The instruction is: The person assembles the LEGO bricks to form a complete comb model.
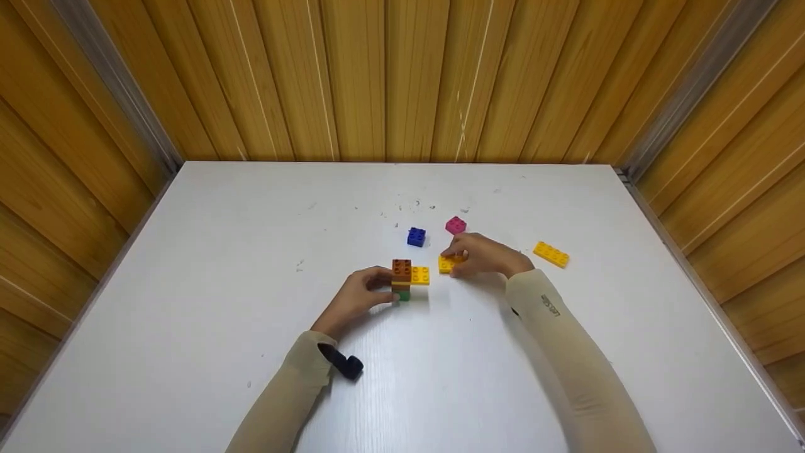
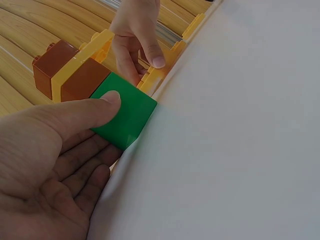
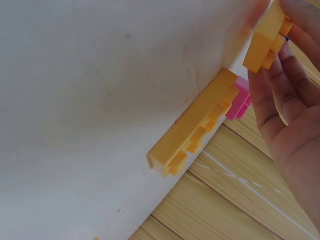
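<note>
My left hand (image 1: 360,294) grips a small stack of toy building bricks on the table. At its base is a green brick (image 2: 131,111), with the left thumb pressed on its side. Above it come a brown brick (image 2: 84,80), a flat yellow brick (image 1: 421,275) that juts out to the right, and another brown brick (image 1: 401,269) on top. Just right of the stack, my right hand (image 1: 483,255) pinches a loose yellow brick (image 3: 264,42) between thumb and fingers. In the head view that hand partly covers it.
A blue brick (image 1: 416,237) and a pink brick (image 1: 456,225) lie beyond the hands on the white table (image 1: 251,220). Farther right rests a long yellow brick (image 1: 551,254). Wood-patterned panels (image 1: 402,82) rise behind the table and at both sides.
</note>
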### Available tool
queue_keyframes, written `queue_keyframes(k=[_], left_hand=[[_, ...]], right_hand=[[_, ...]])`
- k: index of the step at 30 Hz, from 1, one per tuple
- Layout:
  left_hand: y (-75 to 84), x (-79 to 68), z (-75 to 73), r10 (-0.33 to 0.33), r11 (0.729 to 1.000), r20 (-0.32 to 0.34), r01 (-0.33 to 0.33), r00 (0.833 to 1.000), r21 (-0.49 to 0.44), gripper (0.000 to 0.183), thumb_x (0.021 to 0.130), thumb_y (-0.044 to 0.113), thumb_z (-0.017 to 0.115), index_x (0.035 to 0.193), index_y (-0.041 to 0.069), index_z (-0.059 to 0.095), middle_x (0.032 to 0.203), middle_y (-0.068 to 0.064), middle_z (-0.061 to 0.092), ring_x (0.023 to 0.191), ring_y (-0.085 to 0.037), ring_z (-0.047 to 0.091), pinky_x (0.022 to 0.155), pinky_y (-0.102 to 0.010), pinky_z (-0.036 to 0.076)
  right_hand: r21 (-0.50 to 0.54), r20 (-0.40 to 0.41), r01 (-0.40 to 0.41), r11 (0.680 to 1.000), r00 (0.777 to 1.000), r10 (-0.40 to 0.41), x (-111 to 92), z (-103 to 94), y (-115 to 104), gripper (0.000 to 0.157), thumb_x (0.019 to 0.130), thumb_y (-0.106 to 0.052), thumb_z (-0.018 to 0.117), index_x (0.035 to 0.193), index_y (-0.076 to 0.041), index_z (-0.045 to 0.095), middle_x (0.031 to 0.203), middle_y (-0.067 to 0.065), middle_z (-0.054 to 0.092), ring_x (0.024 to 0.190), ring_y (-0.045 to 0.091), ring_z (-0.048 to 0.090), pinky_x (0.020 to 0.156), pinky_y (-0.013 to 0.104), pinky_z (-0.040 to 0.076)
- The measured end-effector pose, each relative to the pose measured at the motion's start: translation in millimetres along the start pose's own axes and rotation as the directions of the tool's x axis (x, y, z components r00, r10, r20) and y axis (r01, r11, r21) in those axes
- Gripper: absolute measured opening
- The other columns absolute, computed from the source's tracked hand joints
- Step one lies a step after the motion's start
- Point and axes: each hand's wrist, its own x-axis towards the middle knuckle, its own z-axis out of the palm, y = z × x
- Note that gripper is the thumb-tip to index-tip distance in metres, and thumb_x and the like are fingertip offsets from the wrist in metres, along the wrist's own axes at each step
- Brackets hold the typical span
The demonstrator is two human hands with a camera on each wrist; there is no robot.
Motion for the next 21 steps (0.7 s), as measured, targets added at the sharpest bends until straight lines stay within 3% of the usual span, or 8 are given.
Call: queue_keyframes(k=[4, 11, 21], left_hand=[[0.3, -0.1, 0.4, 0.003, 1.000, -0.003, -0.003, 1.000, 0.009, 0.039, 0.082, 0.014, 0.075, 0.119, 0.012, 0.063, 0.123, -0.006, 0.064, 0.115, -0.021, 0.060, 0.103, -0.038, 0.046], [-0.5, 0.9, 0.7, 0.000, 1.000, -0.006, 0.000, 1.000, 0.002, 0.040, 0.081, 0.012, 0.076, 0.119, 0.012, 0.063, 0.122, -0.006, 0.064, 0.116, -0.021, 0.059, 0.105, -0.038, 0.044], [-0.2, 1.5, 0.8, -0.016, 1.000, -0.003, 0.016, 1.000, 0.002, 0.039, 0.082, 0.013, 0.075, 0.119, 0.014, 0.063, 0.124, -0.004, 0.063, 0.117, -0.020, 0.059, 0.106, -0.038, 0.044]], right_hand=[[0.006, -0.010, 0.019, 1.000, 1.000, -0.019, -1, -1.8, -2, 0.043, 0.084, -0.025, 0.074, 0.125, -0.018, 0.065, 0.120, 0.002, 0.058, 0.109, 0.023, 0.049, 0.101, 0.041, 0.044], [-0.056, -0.046, 0.171, 0.984, 0.984, -0.174, -2, -4.5, -2, 0.037, 0.087, -0.014, 0.071, 0.122, -0.006, 0.066, 0.114, 0.012, 0.061, 0.101, 0.026, 0.055, 0.095, 0.041, 0.048], [-0.003, -0.023, 0.125, 0.992, 0.992, -0.125, -3, -12.2, -7, 0.042, 0.086, -0.019, 0.072, 0.126, -0.009, 0.064, 0.120, 0.010, 0.062, 0.110, 0.027, 0.056, 0.101, 0.042, 0.047]])
